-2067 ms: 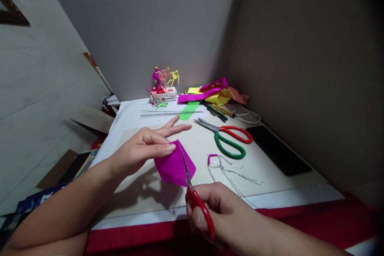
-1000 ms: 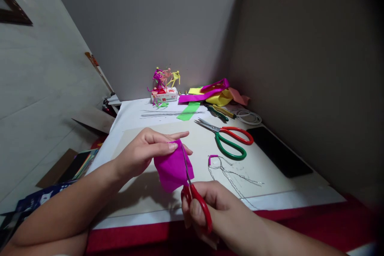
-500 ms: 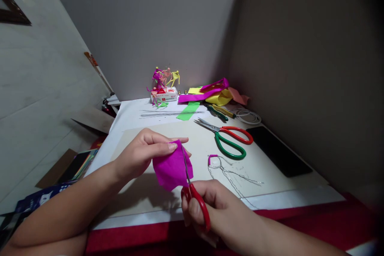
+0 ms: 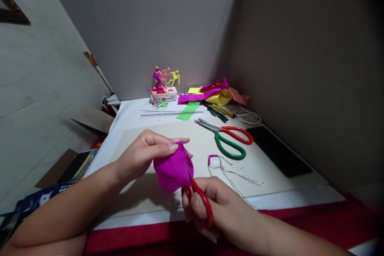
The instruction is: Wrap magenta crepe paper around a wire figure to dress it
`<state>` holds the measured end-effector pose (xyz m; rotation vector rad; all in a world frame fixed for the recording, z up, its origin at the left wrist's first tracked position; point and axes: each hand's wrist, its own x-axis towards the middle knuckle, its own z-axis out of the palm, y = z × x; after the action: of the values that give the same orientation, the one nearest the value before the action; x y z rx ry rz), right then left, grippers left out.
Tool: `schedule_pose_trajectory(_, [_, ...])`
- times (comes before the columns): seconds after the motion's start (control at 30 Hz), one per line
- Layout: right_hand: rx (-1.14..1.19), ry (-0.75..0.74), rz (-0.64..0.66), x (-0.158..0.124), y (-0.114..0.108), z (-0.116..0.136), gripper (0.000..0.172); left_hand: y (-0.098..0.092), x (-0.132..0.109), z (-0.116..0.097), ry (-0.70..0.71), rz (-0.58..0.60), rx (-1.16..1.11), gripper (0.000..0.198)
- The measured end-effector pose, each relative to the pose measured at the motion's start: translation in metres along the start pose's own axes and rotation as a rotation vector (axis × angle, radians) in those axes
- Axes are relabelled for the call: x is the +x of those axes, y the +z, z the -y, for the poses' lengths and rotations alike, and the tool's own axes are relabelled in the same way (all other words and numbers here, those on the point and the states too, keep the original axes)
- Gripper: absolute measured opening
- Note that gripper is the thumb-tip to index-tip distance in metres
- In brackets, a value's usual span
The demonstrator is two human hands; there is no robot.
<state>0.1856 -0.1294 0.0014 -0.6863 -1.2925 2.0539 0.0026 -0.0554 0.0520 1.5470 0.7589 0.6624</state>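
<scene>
Between thumb and fingers, my left hand [image 4: 150, 150] pinches the upper edge of a piece of magenta paper [image 4: 171, 172]. My right hand [image 4: 207, 204] grips small red-handled scissors [image 4: 204, 200], whose blades point up along the right side of the paper, with paper on both sides of them. To the right on the board lies a twisted wire figure [image 4: 223, 168], with magenta paper wrapped on one bent part near its top. Beyond it rest large scissors [image 4: 231, 140] with one red and one green handle.
A beige board [image 4: 135, 200] covers the table's middle. Behind it are straight wires [image 4: 168, 114], a green strip [image 4: 188, 111], pliers [image 4: 220, 112], coloured paper strips [image 4: 207, 95] and small paper figures [image 4: 165, 76] on a box [image 4: 168, 95]. A black phone-like slab [image 4: 279, 151] and white cable [image 4: 247, 116] lie right.
The scissors in my right hand have shifted slightly up and to the right, and their handles look closer together. The paper has tilted a little; my left hand keeps its pinch.
</scene>
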Motion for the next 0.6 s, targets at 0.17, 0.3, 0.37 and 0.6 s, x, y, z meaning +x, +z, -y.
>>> schedule_pose_trajectory(0.17, [0.018,0.015,-0.009,0.001,-0.0008,-0.004,0.046,0.0007,0.0005,-0.0008,-0.008,-0.002,0.005,0.023])
schedule_pose_trajectory(0.3, [0.024,0.049,-0.024,-0.0005,-0.0008,-0.0058,0.042,0.0022,0.0005,-0.0019,-0.013,-0.024,-0.009,0.023])
schedule_pose_trajectory(0.37, [0.021,0.077,-0.038,-0.0012,-0.0006,-0.0048,0.042,0.003,0.0009,-0.0021,-0.023,-0.028,-0.007,0.023])
schedule_pose_trajectory(0.6, [-0.004,0.018,-0.016,0.001,-0.0035,-0.0028,0.042,0.004,0.0016,0.0003,-0.075,-0.072,-0.029,0.021])
